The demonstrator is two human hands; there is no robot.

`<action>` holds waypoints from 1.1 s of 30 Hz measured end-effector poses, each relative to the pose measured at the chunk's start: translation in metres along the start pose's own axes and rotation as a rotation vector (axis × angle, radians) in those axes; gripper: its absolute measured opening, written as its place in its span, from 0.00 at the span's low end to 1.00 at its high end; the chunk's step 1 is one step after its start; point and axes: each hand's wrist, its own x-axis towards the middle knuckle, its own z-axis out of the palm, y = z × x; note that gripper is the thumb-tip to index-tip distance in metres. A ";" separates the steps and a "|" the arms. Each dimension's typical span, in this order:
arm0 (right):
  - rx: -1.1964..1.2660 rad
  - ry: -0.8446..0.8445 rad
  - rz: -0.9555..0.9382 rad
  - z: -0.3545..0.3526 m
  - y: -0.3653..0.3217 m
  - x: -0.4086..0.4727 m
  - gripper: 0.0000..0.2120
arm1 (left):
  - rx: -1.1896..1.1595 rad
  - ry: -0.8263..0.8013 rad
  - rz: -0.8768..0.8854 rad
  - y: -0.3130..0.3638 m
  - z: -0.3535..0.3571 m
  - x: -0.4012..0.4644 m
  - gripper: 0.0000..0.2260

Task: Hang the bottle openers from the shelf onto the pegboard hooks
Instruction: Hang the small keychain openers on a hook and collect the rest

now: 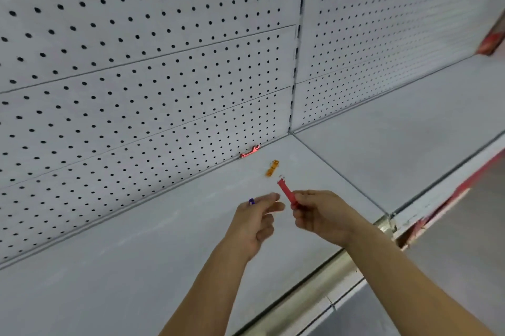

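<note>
**A:** Head view, only one there is. Which step is this? The right hand has its fingers pinched on the lower end of a red bottle opener, held up off the shelf with its small ring end pointing to about 11 o'clock.

**B:** Yeah, looks like pick-up is done and carry-to-hook is next. The left hand sits just at 9 o'clock of the opener, fingers loosely curled. There's a small blue-purple thing at its top edge, can't tell what it is or whether it's gripped.

**A:** Where would it hang, though? I see no hooks on the pegboard here, just holes.

**B:** Same. So the next move probably calls for looking up or sideways to find one, then threading the ring on.

**A:** Anything left over?

**B:** An orange opener lies on the shelf at 12 o'clock of the hands, and a pinkish-red one lies against the pegboard's foot beyond it. Nothing stands in the way.
</note>
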 end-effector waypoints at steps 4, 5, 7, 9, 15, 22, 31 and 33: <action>0.025 0.028 -0.001 -0.031 0.004 -0.025 0.09 | -0.010 -0.130 -0.034 -0.012 0.037 0.000 0.14; 0.031 0.037 -0.001 -0.040 0.004 -0.031 0.09 | 0.002 -0.140 -0.036 -0.015 0.045 0.000 0.14; 0.049 0.051 -0.013 -0.056 0.004 -0.043 0.10 | 0.012 -0.148 -0.040 -0.021 0.062 0.001 0.13; 0.077 0.066 -0.035 -0.073 0.003 -0.055 0.11 | 0.017 -0.167 -0.031 -0.026 0.081 0.001 0.12; -0.001 0.177 -0.141 -0.151 -0.005 -0.104 0.09 | 0.131 -0.218 0.062 -0.049 0.169 -0.010 0.06; -0.280 0.484 -0.383 -0.273 -0.026 -0.185 0.09 | 0.313 -0.345 0.216 -0.105 0.313 -0.045 0.05; -0.265 0.609 -0.606 -0.406 -0.061 -0.252 0.05 | 0.519 -0.416 0.362 -0.166 0.459 -0.070 0.07; -0.249 0.624 -0.615 -0.427 -0.069 -0.257 0.05 | 0.535 -0.430 0.386 -0.171 0.484 -0.067 0.07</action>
